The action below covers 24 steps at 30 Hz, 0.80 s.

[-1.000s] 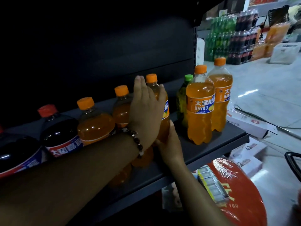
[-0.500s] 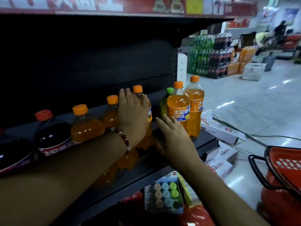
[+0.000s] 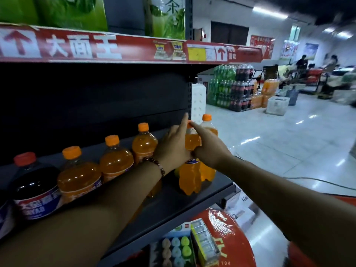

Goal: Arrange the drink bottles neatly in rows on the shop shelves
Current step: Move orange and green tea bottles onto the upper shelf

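Orange drink bottle [image 3: 189,170] stands upright near the right end of the dark shelf [image 3: 173,201], roughly at centre frame, slightly toward 3 o'clock. Both hands are on it.

Left hand [image 3: 173,149]: comes in from 8 o'clock, wrist carries a beaded bracelet [image 3: 154,164]. Palm lies against the bottle's left shoulder, fingers wrapped toward its far side; index finger sticks up straight beside the neck, tip level with the cap. Grip reads as a loose clasp, not a fist.

Right hand [image 3: 210,149]: comes in from 4 o'clock. Fingers curl around the right shoulder of the same bottle; index finger stretches up and touches the orange cap [image 3: 189,124]. Thumb not visible, so cannot tell how tight the hold is.

A second orange bottle [image 3: 209,151] stands just behind and to the right, at 2 o'clock from the held one, touching or nearly touching; cannot tell which. A small patch of green shows low behind the left wrist.

Row toward 9 o'clock: three more orange bottles [image 3: 142,143], [image 3: 115,158], [image 3: 79,180], then a dark cola bottle [image 3: 34,189] with a red cap.

Upper shelf edge carries a red banner strip [image 3: 115,47]. Stacked drink packs [image 3: 235,87] sit on the shop floor at 1 o'clock.
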Tool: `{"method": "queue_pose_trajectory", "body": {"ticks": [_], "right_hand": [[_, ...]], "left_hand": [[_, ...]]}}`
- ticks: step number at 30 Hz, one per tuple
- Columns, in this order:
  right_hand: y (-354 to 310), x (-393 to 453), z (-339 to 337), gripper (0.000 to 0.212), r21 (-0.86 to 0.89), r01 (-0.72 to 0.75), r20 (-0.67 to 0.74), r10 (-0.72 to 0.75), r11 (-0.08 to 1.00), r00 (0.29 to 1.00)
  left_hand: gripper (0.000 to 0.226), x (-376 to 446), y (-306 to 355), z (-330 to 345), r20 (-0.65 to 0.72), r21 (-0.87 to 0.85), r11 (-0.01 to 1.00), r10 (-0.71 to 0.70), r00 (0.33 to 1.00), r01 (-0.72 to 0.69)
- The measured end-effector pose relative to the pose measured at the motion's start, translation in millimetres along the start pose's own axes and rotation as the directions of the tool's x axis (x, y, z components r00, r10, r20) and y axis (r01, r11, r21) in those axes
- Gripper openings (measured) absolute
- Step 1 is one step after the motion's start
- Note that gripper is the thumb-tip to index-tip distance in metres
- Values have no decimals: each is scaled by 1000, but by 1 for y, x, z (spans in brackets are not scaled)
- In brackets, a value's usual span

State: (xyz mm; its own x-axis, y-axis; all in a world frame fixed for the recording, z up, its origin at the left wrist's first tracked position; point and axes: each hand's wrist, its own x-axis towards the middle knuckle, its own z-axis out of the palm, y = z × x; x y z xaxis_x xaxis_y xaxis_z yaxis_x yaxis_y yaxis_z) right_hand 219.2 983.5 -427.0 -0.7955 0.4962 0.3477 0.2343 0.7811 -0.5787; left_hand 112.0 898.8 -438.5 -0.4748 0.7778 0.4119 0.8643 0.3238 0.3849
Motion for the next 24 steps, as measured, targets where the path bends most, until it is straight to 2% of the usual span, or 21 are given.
{"method": "queue_pose_trajectory", "body": {"ticks": [3, 7, 9, 11, 14, 17, 21, 24], "right_hand": [[8, -1, 0, 80, 221, -31, -33, 40, 975, 999], [17, -2, 2, 57, 346, -42, -92, 78, 937, 993], [23, -3, 3, 40, 298, -77, -135, 122, 952, 983], [28, -1, 5, 36, 214, -136, -104, 161, 967, 982], [30, 6, 13, 41, 99, -196, 28, 194, 976, 981], [25, 18, 27, 53, 7, -211, 73, 210, 977, 975], [21, 49, 50, 45, -36, -197, 57, 198, 980, 978], [19, 75, 68, 62, -74, -215, -31, 213, 974, 977]], "left_hand": [[117, 7, -1, 15, 47, -71, 997, 13, 999, -10], [104, 10, -4, 29, -102, -50, 998, -33, 994, 28], [102, 1, -8, 30, -175, -86, 996, -50, 983, 35], [101, -19, -11, 27, -229, -123, 992, -50, 972, 22], [102, -55, -20, 22, -294, -144, 990, -55, 954, 13], [102, -79, -28, 13, -348, -170, 985, -78, 934, 19], [103, -92, -35, 1, -360, -94, 996, -38, 932, 5], [102, -97, -39, -3, -373, -53, 999, -26, 927, 6]]}}
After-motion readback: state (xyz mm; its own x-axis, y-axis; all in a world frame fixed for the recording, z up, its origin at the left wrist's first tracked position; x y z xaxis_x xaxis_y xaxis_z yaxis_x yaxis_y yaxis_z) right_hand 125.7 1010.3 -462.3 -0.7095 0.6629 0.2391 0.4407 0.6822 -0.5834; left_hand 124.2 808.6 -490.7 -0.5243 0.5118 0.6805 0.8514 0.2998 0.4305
